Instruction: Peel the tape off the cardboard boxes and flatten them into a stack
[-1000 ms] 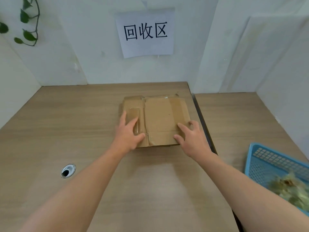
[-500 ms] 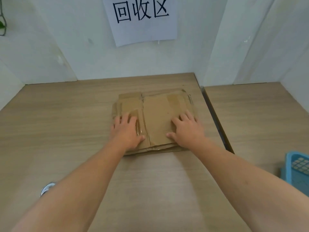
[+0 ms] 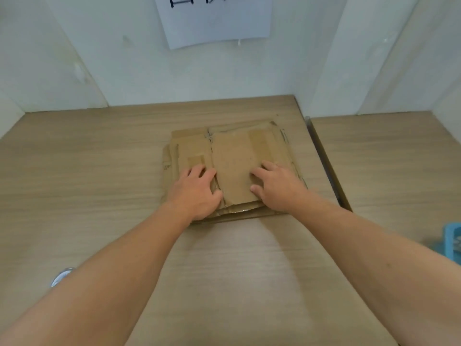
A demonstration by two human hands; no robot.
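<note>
Head camera looks down over two bare forearms that fill the near part of the frame. The left forearm hides most of a round metal fitting [image 3: 62,275] set in the wooden table [image 3: 99,171]. At the right edge a blue basket [image 3: 452,239] is cut off and blurred. Farther out, the left hand [image 3: 197,193] and right hand [image 3: 277,188] lie palm-down on the flattened cardboard stack [image 3: 234,156], fingers spread, pressing rather than gripping anything. The stack lies flat mid-table, its near edge partly covered by the hands. Beyond, a paper sign [image 3: 214,21] on the wall is cropped at the top, its characters unreadable.
</note>
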